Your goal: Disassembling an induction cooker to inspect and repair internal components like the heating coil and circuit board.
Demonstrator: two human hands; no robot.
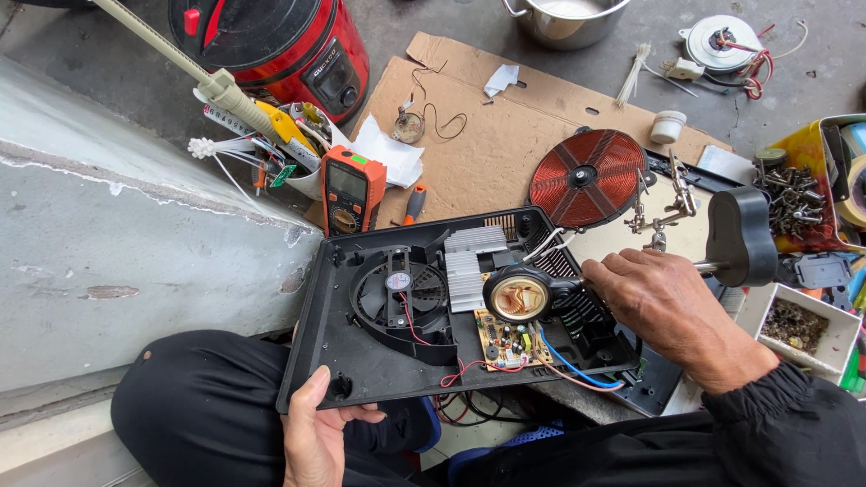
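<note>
An opened black induction-cooker base (361,361) rests on my lap and a ledge, showing a black fan (397,293), a silver heat sink (471,261) and a yellow circuit board (507,341) with red and blue wires. My left hand (316,433) grips the base's near edge from below. My right hand (667,302) holds the handle of a black magnifier (519,295) over the circuit board. The copper-red coil disc (586,178) lies behind the base, tethered by white wires.
An orange multimeter (350,189) and a small screwdriver (414,204) lie on brown cardboard (487,135). A red cooker (280,41), a steel pot (564,18), a helping-hands stand (667,203), a tin of screws (794,198) and a white tray (803,329) surround them. A concrete ledge (117,234) runs along the left.
</note>
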